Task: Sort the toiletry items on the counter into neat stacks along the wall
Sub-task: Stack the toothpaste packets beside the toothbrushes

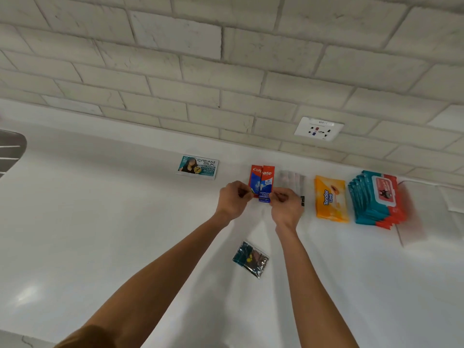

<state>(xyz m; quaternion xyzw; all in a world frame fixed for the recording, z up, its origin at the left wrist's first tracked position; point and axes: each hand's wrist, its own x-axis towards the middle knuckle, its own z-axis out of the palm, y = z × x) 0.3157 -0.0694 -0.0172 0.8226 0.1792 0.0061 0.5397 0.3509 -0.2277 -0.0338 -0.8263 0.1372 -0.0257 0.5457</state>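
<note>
Red and blue toothpaste sachets [262, 180] lie overlapped on the white counter [100, 222] near the wall. My left hand [233, 200] pinches their lower left edge. My right hand [286, 205] pinches the lower right edge. To the left lies a teal conditioner sachet stack [198, 167]. Right of the toothpaste sits a silvery sachet pile [293, 182], partly hidden by my right hand. Further right are an orange wipes pack [330, 199] and a stack of teal and red wipes packs [376, 199]. A dark teal sachet [251, 258] lies alone, nearer to me.
A tiled wall [226, 71] runs along the back, with a power socket [319, 129] above the silvery pile. A dark metal object [10, 151] shows at the left edge. A white cloth or paper [454, 199] lies at the far right.
</note>
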